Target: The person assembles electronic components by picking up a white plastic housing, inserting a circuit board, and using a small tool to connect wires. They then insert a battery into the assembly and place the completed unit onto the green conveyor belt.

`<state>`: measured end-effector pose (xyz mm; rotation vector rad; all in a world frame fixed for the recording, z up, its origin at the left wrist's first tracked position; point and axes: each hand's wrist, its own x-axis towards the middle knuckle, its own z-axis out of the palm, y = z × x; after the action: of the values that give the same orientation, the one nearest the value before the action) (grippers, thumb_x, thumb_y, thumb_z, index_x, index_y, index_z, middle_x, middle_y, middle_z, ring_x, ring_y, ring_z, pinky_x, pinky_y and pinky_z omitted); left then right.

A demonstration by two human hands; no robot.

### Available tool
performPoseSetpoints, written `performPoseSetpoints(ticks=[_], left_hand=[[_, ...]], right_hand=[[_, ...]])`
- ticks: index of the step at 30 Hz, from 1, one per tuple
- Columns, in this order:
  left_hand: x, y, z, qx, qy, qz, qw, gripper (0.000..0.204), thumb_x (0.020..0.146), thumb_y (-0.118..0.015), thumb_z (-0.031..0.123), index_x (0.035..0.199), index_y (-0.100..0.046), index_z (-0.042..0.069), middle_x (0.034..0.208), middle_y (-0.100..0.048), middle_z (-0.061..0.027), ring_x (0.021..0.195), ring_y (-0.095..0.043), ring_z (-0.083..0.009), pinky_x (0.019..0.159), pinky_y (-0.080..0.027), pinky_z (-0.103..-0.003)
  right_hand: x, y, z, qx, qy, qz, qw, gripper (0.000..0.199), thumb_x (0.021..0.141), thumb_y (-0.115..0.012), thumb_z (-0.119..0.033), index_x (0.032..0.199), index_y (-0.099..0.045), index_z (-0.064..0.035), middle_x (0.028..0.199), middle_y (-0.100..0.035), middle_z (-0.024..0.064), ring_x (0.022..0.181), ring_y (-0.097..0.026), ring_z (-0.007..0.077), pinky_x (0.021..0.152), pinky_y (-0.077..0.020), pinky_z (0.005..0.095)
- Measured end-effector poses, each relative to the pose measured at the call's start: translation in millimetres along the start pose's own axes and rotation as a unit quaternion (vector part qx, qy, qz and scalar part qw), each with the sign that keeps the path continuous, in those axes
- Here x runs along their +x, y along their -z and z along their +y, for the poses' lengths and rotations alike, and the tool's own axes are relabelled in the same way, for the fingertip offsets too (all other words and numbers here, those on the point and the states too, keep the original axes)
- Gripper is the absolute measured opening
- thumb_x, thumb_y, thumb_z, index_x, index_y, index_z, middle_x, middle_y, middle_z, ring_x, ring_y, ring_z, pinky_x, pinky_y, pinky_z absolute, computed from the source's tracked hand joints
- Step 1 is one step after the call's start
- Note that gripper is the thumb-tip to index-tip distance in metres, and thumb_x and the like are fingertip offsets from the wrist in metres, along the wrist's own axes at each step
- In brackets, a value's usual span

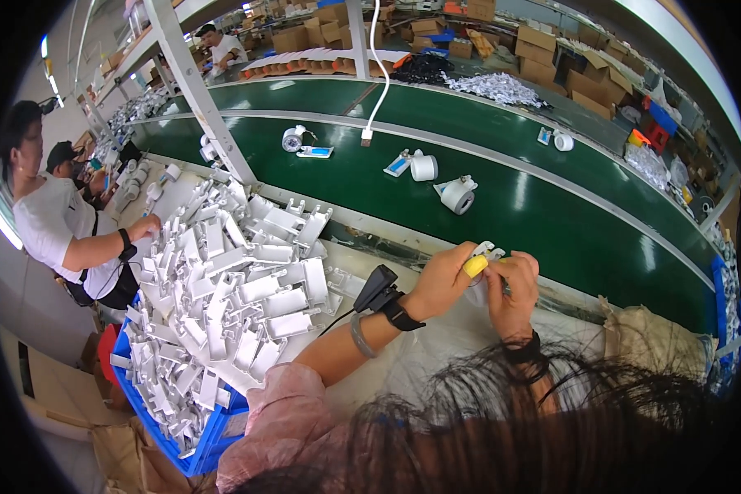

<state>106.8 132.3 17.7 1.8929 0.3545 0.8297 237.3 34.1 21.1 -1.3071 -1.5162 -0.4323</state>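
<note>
Right of centre, left hand [443,280] and right hand [512,290] meet, both pinching one small white plastic part [487,250] between fingertips; left thumb wears a yellow finger cot [475,266]. Heap of white plastic brackets [226,296] fills the blue bin [202,449] at lower left. Above the hands, green conveyor belt [568,222] carries white cylindrical units [458,196]; nothing between.

A blue crate [214,428] at the left overflows with a heap of white plastic brackets [230,305]. Beyond lies a green conveyor belt [552,222] carrying white cylindrical lamp housings [458,195]. A white cable [379,74] hangs above it. Cardboard boxes [543,49] stand behind, and a co-worker in a white shirt [45,226] is at the far left.
</note>
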Motion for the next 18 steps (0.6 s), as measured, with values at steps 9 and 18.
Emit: performPoseSetpoints(ticks=[9,18], left_hand=[[107.4,73.8,-76.0,0.07,0.126,-0.084,0.986,0.044,0.094,-0.053,0.04,0.113,-0.063,0.002,0.091,-0.062,-0.0049,0.081,-0.06,-0.0127,0.064,-0.053,-0.028],[135.4,267.9,-220.2,0.529,0.299,0.176,0.775,0.045,0.088,-0.061,0.036,0.126,-0.058,0.013,0.128,-0.05,-0.0314,0.115,-0.053,-0.0411,0.098,-0.043,-0.048]], right_hand=[[-23.8,9.7,81.3,0.17,-0.255,0.108,0.946,0.003,0.089,-0.063,0.002,0.091,-0.061,0.002,0.085,-0.063,0.0083,0.073,-0.063,0.0142,0.068,-0.049,0.0249],[-23.6,27.8,99.7,-0.074,-0.203,-0.008,0.976,0.036,0.085,-0.062,-0.001,0.121,-0.058,-0.0029,0.13,-0.053,0.0199,0.123,-0.05,0.0341,0.106,-0.035,0.0398]])
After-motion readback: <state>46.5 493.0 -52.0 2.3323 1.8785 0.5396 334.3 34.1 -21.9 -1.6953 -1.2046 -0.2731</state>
